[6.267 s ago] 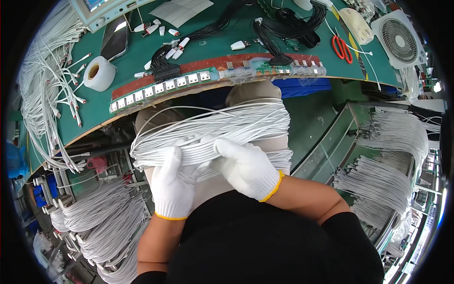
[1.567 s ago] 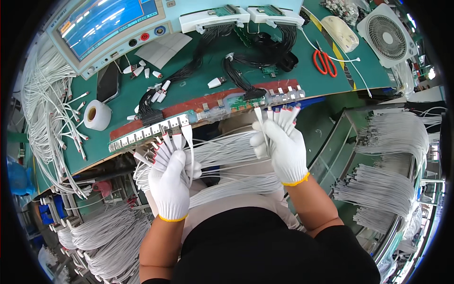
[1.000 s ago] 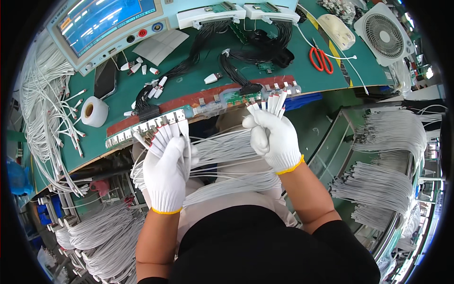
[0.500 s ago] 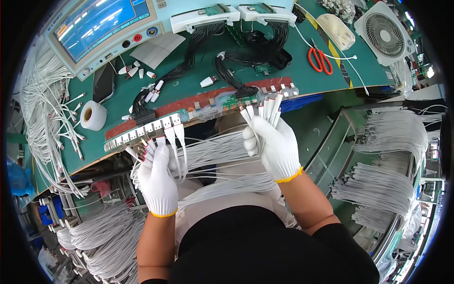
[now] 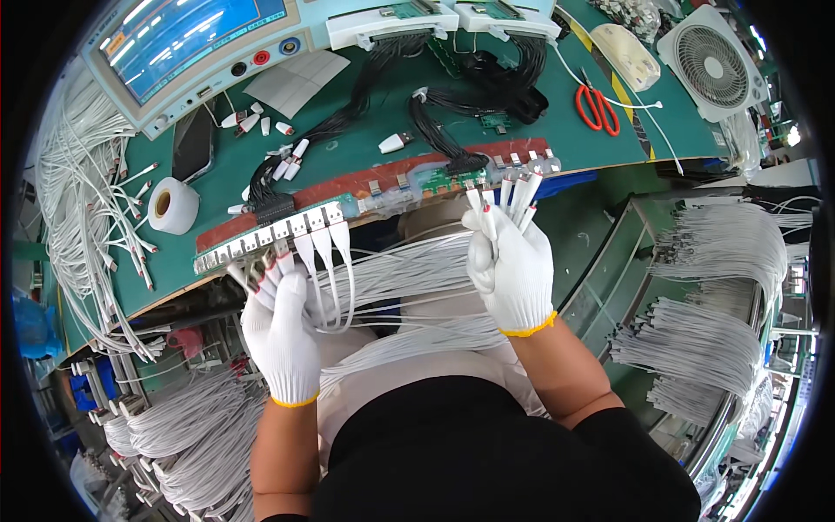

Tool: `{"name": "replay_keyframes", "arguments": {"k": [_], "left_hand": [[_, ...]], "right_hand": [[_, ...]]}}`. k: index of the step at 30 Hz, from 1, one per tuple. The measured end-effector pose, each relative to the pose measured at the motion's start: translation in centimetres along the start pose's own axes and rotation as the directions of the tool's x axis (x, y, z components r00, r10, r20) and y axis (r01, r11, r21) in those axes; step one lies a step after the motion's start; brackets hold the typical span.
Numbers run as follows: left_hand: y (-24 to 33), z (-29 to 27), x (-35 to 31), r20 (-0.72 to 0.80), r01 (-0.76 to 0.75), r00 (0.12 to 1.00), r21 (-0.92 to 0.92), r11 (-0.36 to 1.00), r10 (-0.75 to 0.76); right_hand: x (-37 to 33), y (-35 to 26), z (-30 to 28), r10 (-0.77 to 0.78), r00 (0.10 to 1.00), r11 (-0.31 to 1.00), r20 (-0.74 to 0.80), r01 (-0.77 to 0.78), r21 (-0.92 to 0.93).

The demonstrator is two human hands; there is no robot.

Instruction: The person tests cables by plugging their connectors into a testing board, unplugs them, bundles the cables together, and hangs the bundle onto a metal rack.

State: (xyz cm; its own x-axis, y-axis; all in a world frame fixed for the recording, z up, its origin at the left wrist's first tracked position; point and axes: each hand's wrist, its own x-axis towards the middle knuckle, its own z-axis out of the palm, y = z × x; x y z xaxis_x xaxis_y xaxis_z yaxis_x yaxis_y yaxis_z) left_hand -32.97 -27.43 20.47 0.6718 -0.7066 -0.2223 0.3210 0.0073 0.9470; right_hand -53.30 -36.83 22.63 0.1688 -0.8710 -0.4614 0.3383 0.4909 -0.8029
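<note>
My left hand (image 5: pixel 283 339), in a white knitted glove with a yellow cuff, is closed around several white cables whose flat plugs (image 5: pixel 268 277) fan out above the thumb. These plugs sit just below a white socket strip (image 5: pixel 270 233) along the bench's front edge. To their right, three white cables (image 5: pixel 341 237) are plugged into the strip and hang in loops. My right hand (image 5: pixel 513 274), gloved the same way, is closed on several white cable plugs (image 5: pixel 524 193) pointing up beside a green circuit board (image 5: pixel 439 183). Whether any touches the board's ports, I cannot tell.
Behind the strip lie black wire harnesses (image 5: pixel 348 104), loose white plugs (image 5: pixel 396 143), a tape roll (image 5: pixel 172 206) and red-handled scissors (image 5: pixel 597 110). A tester with a screen (image 5: pixel 187 43) stands back left. White cable bundles lie across my lap (image 5: pixel 409 344) and hang on racks (image 5: pixel 713 339).
A third cable now hangs from the socket strip, where two hung clear before. My left hand has shifted slightly down and left. The plugs in my right hand have spread apart.
</note>
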Motion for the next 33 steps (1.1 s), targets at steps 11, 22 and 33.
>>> {"name": "replay_keyframes", "arguments": {"k": [11,22,33], "left_hand": [[0.3,-0.1,-0.4,0.127,0.086,0.989,-0.099,0.991,-0.073],[2.0,-0.4,1.3,0.086,0.049,0.994,0.149,0.988,-0.063],[1.9,-2.4,0.3,0.093,0.207,0.973,0.074,0.976,-0.214]], "right_hand": [[0.7,-0.5,0.5,0.053,0.999,0.996,-0.014,-0.054,-0.078],[1.0,-0.7,0.1,0.040,0.999,0.996,-0.029,-0.042,-0.084],[0.7,-0.7,1.1,-0.010,1.000,0.993,-0.020,0.008,-0.117]]}}
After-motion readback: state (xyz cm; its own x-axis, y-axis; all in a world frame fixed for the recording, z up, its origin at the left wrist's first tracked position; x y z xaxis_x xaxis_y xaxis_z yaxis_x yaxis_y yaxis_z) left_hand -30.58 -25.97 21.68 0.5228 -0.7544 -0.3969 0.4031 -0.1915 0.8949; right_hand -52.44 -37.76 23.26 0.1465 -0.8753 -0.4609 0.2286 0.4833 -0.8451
